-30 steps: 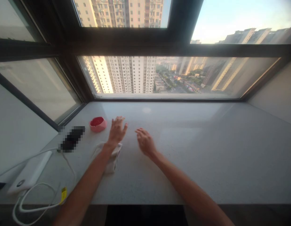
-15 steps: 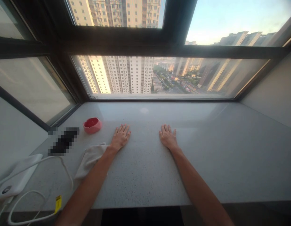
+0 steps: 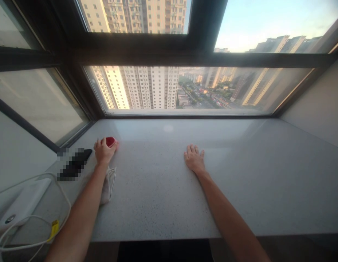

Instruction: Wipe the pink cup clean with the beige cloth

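Observation:
My left hand (image 3: 103,151) lies over a small pink and red bowl (image 3: 111,141) at the left of the pale stone sill (image 3: 169,182); its fingers curl round the bowl's near rim. A folded beige cloth (image 3: 108,183) lies under my left forearm, partly hidden. My right hand (image 3: 194,159) rests flat on the sill near the middle, fingers stretched out, holding nothing.
A dark phone (image 3: 75,164) lies left of the bowl. A white power bank (image 3: 20,205) with a looped white cable (image 3: 35,233) sits at the near left corner. Window glass and a dark frame (image 3: 169,58) close the back and left.
My left hand has moved left from the bare sill onto the bowl and closed round it. The cloth has bunched up under my forearm. My right hand has stayed flat in place.

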`<state>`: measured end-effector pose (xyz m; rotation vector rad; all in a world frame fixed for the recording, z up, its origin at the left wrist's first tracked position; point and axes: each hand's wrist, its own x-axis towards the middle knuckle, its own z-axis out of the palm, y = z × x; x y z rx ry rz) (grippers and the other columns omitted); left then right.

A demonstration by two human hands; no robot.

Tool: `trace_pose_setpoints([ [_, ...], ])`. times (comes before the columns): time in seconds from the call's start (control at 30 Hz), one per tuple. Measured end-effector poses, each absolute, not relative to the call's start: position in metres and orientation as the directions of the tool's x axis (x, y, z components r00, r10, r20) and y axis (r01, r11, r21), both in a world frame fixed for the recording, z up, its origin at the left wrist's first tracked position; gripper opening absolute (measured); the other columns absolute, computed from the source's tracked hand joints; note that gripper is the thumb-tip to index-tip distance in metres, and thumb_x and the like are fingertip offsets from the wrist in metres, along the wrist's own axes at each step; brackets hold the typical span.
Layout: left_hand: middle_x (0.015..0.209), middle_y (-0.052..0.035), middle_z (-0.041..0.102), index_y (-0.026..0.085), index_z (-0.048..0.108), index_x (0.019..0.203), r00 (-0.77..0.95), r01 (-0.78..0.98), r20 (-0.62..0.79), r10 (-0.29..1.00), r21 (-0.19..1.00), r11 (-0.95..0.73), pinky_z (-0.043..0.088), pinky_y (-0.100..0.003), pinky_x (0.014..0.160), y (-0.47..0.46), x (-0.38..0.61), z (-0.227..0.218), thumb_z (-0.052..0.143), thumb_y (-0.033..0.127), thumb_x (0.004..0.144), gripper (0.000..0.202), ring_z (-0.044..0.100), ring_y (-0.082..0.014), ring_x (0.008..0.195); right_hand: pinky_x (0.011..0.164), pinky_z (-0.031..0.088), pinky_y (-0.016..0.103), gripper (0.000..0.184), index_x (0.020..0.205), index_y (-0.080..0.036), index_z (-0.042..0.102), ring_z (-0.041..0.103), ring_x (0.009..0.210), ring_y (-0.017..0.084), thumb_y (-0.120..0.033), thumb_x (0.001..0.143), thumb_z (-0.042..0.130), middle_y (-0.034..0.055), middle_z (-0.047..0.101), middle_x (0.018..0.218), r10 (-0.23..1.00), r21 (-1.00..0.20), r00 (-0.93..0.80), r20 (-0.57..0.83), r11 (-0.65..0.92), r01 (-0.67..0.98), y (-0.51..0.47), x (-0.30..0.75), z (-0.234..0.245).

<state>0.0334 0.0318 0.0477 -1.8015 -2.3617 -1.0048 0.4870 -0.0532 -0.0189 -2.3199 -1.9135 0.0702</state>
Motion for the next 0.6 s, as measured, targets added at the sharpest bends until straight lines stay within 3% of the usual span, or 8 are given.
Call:
trace_pose_setpoints([
  [0.07, 0.165, -0.0347, 0.041, -0.004, 0.044, 0.157, -0.32, 0.875, 0.365, 0.874, 0.468, 0.126, 0.033, -0.063, 0.127, 0.036, 0.031, 0.048, 0.069, 0.038, 0.098, 0.076, 0.037, -0.0501, 0.157, 0.132, 0.012, 0.071, 0.068, 0.171, -0.01, 0.032, 0.02, 0.168, 0.036, -0.041, 0.112, 0.02, 0.0164, 0.025, 0.181, 0.98, -0.137, 0.193, 0.056, -0.184, 0.973, -0.053, 0.485, -0.018],
  [0.2, 0.159, -0.0318, 0.05, -0.002, 0.045, 0.157, -0.225, 0.897, 0.338, 0.914, 0.438, 0.059, 0.034, -0.056, 0.128, 0.029, 0.075, 0.042, 0.072, 0.043, 0.094, 0.081, 0.045, -0.0445, 0.151, 0.131, 0.011, 0.071, 0.068, 0.171, -0.01, 0.033, 0.021, 0.167, 0.036, -0.039, 0.111, 0.021, 0.0183, 0.026, 0.181, 0.977, -0.145, 0.202, 0.068, -0.191, 0.971, -0.053, 0.483, -0.018],
  [0.27, 0.157, -0.0225, 0.055, 0.009, 0.047, 0.159, -0.11, 0.905, 0.326, 0.939, 0.423, -0.041, 0.041, -0.049, 0.125, 0.013, 0.119, 0.034, 0.071, 0.052, 0.095, 0.081, 0.049, -0.0395, 0.147, 0.131, 0.011, 0.071, 0.067, 0.171, -0.01, 0.034, 0.02, 0.167, 0.036, -0.039, 0.111, 0.021, 0.018, 0.026, 0.181, 0.976, -0.148, 0.206, 0.069, -0.194, 0.97, -0.053, 0.484, -0.018],
  [0.43, 0.165, -0.023, 0.045, 0.011, 0.031, 0.169, 0.322, 0.814, 0.353, 0.879, 0.37, -0.447, 0.041, -0.051, 0.128, -0.041, 0.245, 0.012, 0.058, 0.062, 0.103, 0.087, 0.041, -0.0386, 0.154, 0.133, 0.011, 0.067, 0.067, 0.171, -0.013, 0.033, 0.02, 0.168, 0.033, -0.042, 0.112, 0.021, 0.0148, 0.025, 0.182, 0.977, -0.162, 0.202, 0.061, -0.19, 0.968, -0.055, 0.489, -0.018],
  [0.6, 0.169, -0.0246, 0.042, 0.01, 0.024, 0.171, 0.388, 0.744, 0.315, 0.866, 0.447, -0.496, 0.033, -0.054, 0.133, -0.056, 0.29, 0.018, 0.059, 0.065, 0.102, 0.095, 0.036, -0.0396, 0.16, 0.134, 0.01, 0.064, 0.067, 0.172, -0.014, 0.032, 0.017, 0.169, 0.031, -0.044, 0.113, 0.02, 0.0146, 0.024, 0.182, 0.98, -0.16, 0.195, 0.043, -0.186, 0.97, -0.055, 0.492, -0.016],
])
